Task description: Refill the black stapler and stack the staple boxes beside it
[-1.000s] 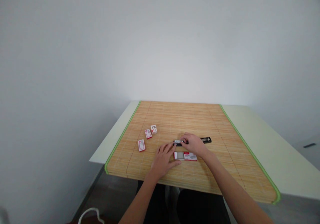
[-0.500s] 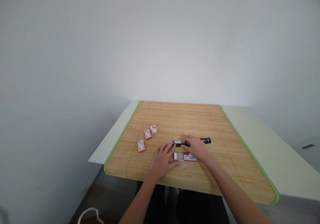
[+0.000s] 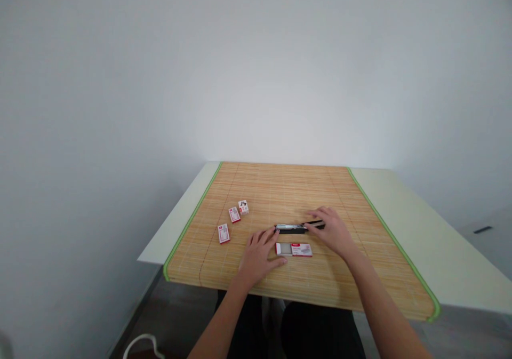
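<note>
Hands: two, a left hand (image 3: 259,255) and a right hand (image 3: 332,231)
Staplers: one black stapler (image 3: 294,228)
Small red-and-white boxes: three, first box (image 3: 223,233), second box (image 3: 234,214), third box (image 3: 243,207)
Open staple boxes: one flat box (image 3: 294,249)
Bamboo mats: one mat (image 3: 288,188)
Desks: one desk (image 3: 420,231)

Tan slatted bamboo mat (image 3: 304,188) with green edging; black stapler (image 3: 294,228); red-and-white boxes (image 3: 234,214); pale table (image 3: 432,241).
</note>
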The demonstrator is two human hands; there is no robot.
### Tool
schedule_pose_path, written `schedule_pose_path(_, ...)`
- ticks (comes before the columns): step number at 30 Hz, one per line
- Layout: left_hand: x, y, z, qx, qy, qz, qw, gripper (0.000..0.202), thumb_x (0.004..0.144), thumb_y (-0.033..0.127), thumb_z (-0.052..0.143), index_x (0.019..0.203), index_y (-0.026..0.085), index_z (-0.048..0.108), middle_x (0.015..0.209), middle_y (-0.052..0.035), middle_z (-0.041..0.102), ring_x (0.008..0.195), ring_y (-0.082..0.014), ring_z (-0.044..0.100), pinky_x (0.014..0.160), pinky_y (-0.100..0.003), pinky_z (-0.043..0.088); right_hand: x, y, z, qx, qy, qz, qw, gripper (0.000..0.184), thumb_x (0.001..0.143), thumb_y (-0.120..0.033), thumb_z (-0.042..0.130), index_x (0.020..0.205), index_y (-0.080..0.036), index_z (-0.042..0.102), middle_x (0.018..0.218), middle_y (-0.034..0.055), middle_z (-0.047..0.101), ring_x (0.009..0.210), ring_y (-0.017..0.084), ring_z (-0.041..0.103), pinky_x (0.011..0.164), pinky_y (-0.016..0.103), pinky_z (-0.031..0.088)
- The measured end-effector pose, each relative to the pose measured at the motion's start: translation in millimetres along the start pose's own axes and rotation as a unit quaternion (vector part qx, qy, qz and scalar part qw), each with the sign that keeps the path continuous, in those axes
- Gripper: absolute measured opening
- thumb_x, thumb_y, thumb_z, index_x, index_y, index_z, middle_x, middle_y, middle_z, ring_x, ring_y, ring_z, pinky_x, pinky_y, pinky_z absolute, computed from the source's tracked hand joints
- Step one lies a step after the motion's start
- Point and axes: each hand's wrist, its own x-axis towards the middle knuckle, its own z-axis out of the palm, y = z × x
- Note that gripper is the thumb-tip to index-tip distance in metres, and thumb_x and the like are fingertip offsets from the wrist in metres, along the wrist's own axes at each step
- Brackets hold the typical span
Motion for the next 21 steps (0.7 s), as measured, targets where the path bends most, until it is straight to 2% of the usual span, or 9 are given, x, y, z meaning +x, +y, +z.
schedule_pose_path(2,0,1,-0.6,-0.005,0.004,-0.004,1.000,0.088,0.081,0.070,0.070,0.157,0.042,0.034,0.164,0.0012,0.037,0.144,-0.0321,0.036,0.119,-0.052,0.028,-11,29,-15,0.026,0.045,0.041,0.998,0.046,0.087,-0.048,0.072,0.128,-0.029,0.068,0.118,0.0112,0.069,0.117,0.033,0.059,0.107,0.051,0.043)
schedule_pose_path(3,1,2,-0.9,-0.009,0.006,-0.005,1.000,0.090,0.081,0.070,0.071,0.157,0.042,0.034,0.164,0.0012,0.036,0.144,-0.0321,0.036,0.119,-0.052,0.028,-17,42,-19,0.053,0.045,0.069,0.995,0.054,0.084,-0.051,0.074,0.132,-0.029,0.065,0.123,0.0119,0.068,0.119,0.034,0.059,0.106,0.053,0.044)
schedule_pose_path(5,1,3,-1.5,-0.015,0.006,-0.007,1.000,0.091,0.080,0.070,0.071,0.158,0.041,0.033,0.165,0.0009,0.036,0.144,-0.0318,0.036,0.119,-0.051,0.029,-28,61,-19,0.143,-0.005,0.121,0.982,0.065,0.078,-0.056,0.078,0.134,-0.028,0.062,0.125,0.0117,0.069,0.116,0.034,0.063,0.100,0.053,0.050)
schedule_pose_path(8,1,4,-2.6,-0.019,0.007,-0.006,1.000,0.091,0.080,0.069,0.072,0.158,0.040,0.034,0.165,0.0005,0.036,0.144,-0.0316,0.036,0.120,-0.051,0.028,-38,70,-9,0.280,-0.060,0.143,0.947,0.063,0.075,-0.060,0.079,0.125,-0.024,0.065,0.118,0.0106,0.073,0.108,0.031,0.069,0.098,0.049,0.054)
schedule_pose_path(13,1,4,-3.8,-0.018,0.009,-0.010,1.000,0.085,0.082,0.064,0.071,0.156,0.040,0.037,0.164,0.0016,0.038,0.144,-0.0316,0.037,0.119,-0.052,0.028,-32,52,0,0.356,-0.036,0.147,0.922,0.058,0.075,-0.065,0.079,0.114,-0.024,0.068,0.116,0.0103,0.074,0.110,0.030,0.068,0.102,0.048,0.052)
schedule_pose_path(16,1,4,-3.7,-0.015,0.008,-0.011,1.000,0.083,0.083,0.063,0.071,0.155,0.041,0.037,0.164,0.0029,0.038,0.144,-0.0305,0.037,0.119,-0.051,0.029,-19,34,-3,0.374,-0.053,0.123,0.918,0.054,0.078,-0.062,0.077,0.114,-0.024,0.067,0.119,0.0107,0.073,0.111,0.029,0.068,0.102,0.045,0.052)
schedule_pose_path(18,1,3,-3.4,-0.013,0.008,-0.011,1.000,0.083,0.083,0.063,0.071,0.156,0.042,0.037,0.164,0.0037,0.037,0.144,-0.0296,0.038,0.120,-0.050,0.028,-7,21,-3,0.360,-0.069,0.100,0.925,0.049,0.082,-0.059,0.074,0.116,-0.024,0.067,0.120,0.0098,0.073,0.111,0.028,0.068,0.101,0.044,0.052)
schedule_pose_path(21,1,2,-2.7,-0.012,0.006,-0.010,1.000,0.082,0.084,0.062,0.070,0.156,0.042,0.037,0.164,0.0033,0.037,0.144,-0.0299,0.038,0.119,-0.050,0.028,14,-1,3,0.276,-0.094,0.049,0.955,0.039,0.086,-0.048,0.072,0.117,-0.025,0.068,0.119,0.0071,0.073,0.111,0.025,0.067,0.101,0.043,0.051)
